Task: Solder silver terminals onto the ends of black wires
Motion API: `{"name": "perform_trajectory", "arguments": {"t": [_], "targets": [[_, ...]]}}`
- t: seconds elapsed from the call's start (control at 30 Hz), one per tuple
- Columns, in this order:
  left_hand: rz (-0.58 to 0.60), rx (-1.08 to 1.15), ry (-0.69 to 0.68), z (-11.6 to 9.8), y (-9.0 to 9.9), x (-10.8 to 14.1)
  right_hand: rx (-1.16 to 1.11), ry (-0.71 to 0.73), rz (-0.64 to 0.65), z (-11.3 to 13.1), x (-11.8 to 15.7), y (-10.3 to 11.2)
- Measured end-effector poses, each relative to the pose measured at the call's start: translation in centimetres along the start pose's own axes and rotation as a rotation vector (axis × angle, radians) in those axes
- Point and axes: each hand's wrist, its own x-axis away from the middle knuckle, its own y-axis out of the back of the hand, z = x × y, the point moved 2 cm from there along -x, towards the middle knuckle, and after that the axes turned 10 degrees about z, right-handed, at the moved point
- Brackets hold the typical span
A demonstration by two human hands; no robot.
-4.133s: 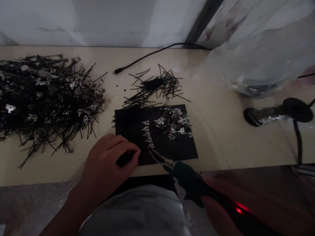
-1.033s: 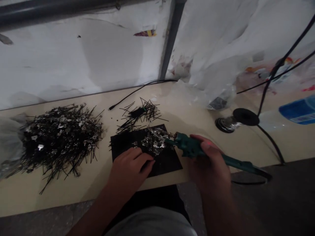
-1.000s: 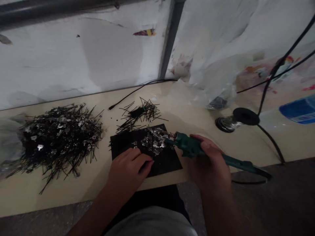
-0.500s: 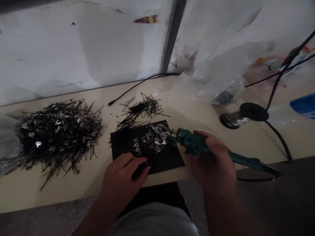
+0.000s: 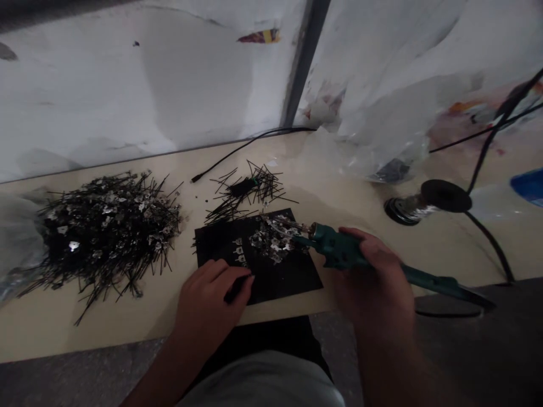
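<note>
My right hand is wrapped round a green soldering gun. The gun's metal tip points left, over a heap of small silvery metal tabs on a black mat. At the mat's front left, my left hand has thumb and index finger pressed together; anything between them is too small and dark to make out. Just beyond those fingertips, several metal tabs are lined up in a short row on the mat.
A big pile of black wires with metal tabs covers the table's left side, beside a clear plastic bag. Loose black wires lie behind the mat. On the right are a solder spool, a plastic bag and black cables.
My left hand has drawn slightly left across the mat, its thumb and index fingertips now closer together. The soldering gun stays over the tab heap. The whole view has shifted slightly.
</note>
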Motion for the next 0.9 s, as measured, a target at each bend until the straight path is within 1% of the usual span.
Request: {"name": "perform_trajectory", "arguments": {"t": [0.13, 0.23, 0.3, 0.4, 0.47, 0.53, 0.63, 0.77, 0.83, 0.9], "targets": [[-0.005, 0.021, 0.029, -0.2, 0.4, -0.5, -0.028, -0.022, -0.041, 0.1, 0.0, -0.2], [-0.003, 0.033, 0.031, -0.3, 0.8, -1.9, -0.044, -0.027, -0.065, 0.2, 0.1, -0.4], [0.033, 0.021, 0.043, -0.3, 0.9, -3.3, -0.05, -0.02, -0.065, 0.2, 0.1, -0.4], [0.135, 0.005, 0.052, -0.2, 0.7, -5.1, -0.063, -0.008, -0.051, 0.0, 0.1, -0.2], [0.183, 0.007, 0.056, -0.1, 0.5, -5.9, -0.069, -0.011, -0.042, 0.0, 0.1, -0.1], [0.191, 0.016, 0.068, -0.1, 0.4, -6.3, -0.068, -0.03, -0.043, 0.0, 0.1, 0.0], [0.156, 0.047, 0.079, 0.0, 0.8, -6.5, -0.078, -0.038, -0.052, 0.1, 0.1, 0.0], [0.128, 0.123, 0.106, -0.1, 2.4, -5.8, -0.098, -0.01, -0.028, 0.2, 0.1, -0.1], [0.164, 0.181, 0.139, -0.1, 3.2, -4.9, -0.106, -0.002, -0.025, 0.2, 0.1, 0.0], [0.259, 0.232, 0.168, 0.2, 3.5, -3.6, -0.114, -0.008, -0.025, 0.2, 0.0, 0.0]]}}
